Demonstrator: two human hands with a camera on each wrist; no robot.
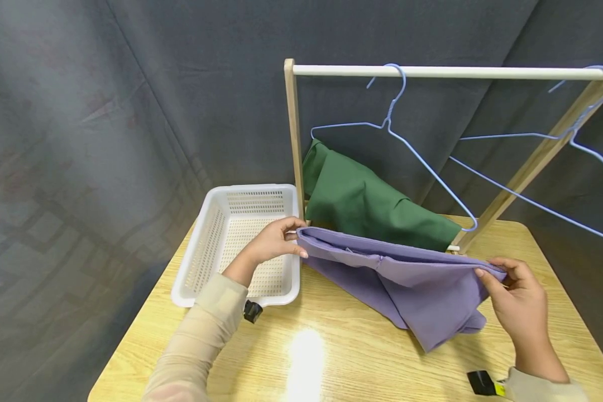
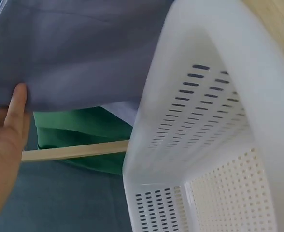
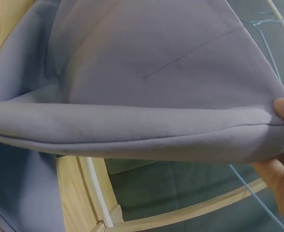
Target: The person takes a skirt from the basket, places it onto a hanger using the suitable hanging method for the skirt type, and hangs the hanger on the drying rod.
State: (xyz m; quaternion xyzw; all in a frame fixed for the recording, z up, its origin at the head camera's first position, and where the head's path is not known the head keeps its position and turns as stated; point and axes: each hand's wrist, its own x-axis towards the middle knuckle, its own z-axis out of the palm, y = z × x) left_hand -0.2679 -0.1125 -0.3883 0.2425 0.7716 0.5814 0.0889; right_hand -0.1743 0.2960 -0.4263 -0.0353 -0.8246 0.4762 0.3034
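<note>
A purple garment (image 1: 432,296) with a waistband is stretched out sideways above the table, its waist opening upward and its lower part hanging in folds. At the waistband's left end, my left hand (image 1: 276,240) pinches the cloth between thumb and fingers. My right hand (image 1: 522,298) grips the opposite end, thumb on the near side. The right wrist view shows a short stitched line on the purple cloth (image 3: 195,82). Behind it, green cloth (image 1: 367,195) hangs on a blue wire hanger (image 1: 389,117), its lower part hidden by the purple garment.
A white perforated basket (image 1: 181,293) stands on the wooden table (image 1: 261,357), left of the rack and close to my left forearm. The rack has a white rail (image 1: 457,72) and wooden posts. Another blue hanger (image 1: 575,131) hangs at its right end. Grey curtain (image 1: 156,84) backs the scene.
</note>
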